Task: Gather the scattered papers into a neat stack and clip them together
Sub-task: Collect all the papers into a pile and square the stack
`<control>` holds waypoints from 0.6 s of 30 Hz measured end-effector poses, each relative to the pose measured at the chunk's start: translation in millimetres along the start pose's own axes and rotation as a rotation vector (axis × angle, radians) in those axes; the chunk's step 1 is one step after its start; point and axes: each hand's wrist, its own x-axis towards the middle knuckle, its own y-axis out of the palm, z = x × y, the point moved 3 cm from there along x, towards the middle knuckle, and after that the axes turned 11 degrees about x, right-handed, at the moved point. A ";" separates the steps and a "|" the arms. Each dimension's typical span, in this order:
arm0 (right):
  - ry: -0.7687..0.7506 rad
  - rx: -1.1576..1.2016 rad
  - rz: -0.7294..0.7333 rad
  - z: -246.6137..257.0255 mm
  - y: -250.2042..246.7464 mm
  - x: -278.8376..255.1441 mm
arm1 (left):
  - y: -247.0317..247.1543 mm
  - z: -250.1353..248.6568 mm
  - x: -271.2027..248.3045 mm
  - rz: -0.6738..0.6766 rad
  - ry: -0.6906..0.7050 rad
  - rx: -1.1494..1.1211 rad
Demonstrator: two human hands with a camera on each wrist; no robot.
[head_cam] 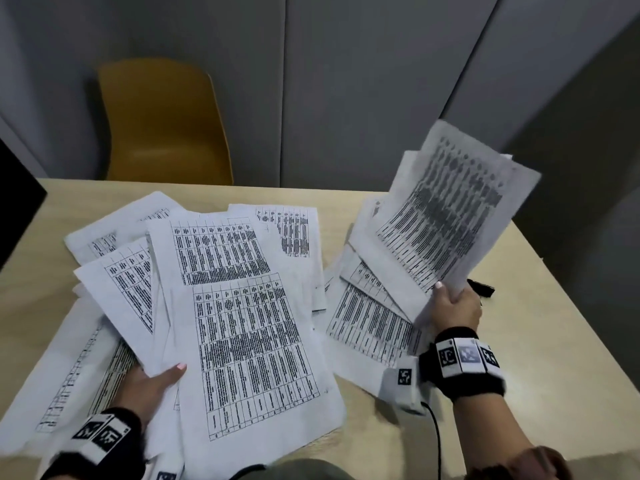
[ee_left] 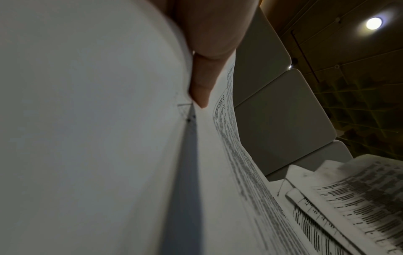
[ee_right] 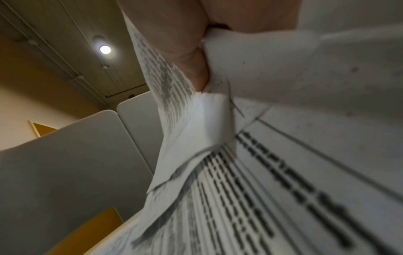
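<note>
Several white sheets printed with black tables lie fanned across the beige table [head_cam: 540,344]. My left hand [head_cam: 152,382] pinches the near edge of the left bunch of papers [head_cam: 239,306], thumb on top and fingers hidden beneath. My right hand [head_cam: 453,306] grips the right bunch of papers [head_cam: 446,216] by a near corner, and these sheets rise tilted above the table. In the left wrist view my thumb [ee_left: 202,82] lies on a sheet [ee_left: 87,138]. The right wrist view shows my thumb [ee_right: 185,57] pressed on the printed sheets [ee_right: 272,189]. A black binder clip [head_cam: 479,288] lies just behind my right hand.
A yellow chair [head_cam: 162,123] stands behind the table's far edge, against grey panel walls [head_cam: 363,81]. A black object [head_cam: 17,209] juts in at the far left. More sheets [head_cam: 370,323] lie flat under the raised bunch. Bare table shows along the right side.
</note>
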 end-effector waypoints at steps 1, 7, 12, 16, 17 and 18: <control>-0.002 0.022 -0.023 3.5 0.8 0.9 | -0.5 1.1 0.8 -0.001 -0.001 0.003; 0.011 0.346 -0.129 35.2 16.1 0.9 | 0.6 1.3 0.4 0.014 -0.002 0.019; 0.055 0.604 -0.218 59.7 31.9 -8.7 | 2.1 -0.4 0.1 0.014 0.011 -0.011; 0.081 0.732 -0.262 72.2 39.1 -10.0 | 1.3 3.4 3.4 0.025 0.003 -0.009; 0.072 0.743 -0.274 72.5 42.5 -7.5 | 1.2 4.9 4.6 0.026 -0.002 -0.007; 0.071 0.751 -0.276 72.5 47.0 -7.1 | 0.9 6.8 6.0 0.027 -0.009 -0.013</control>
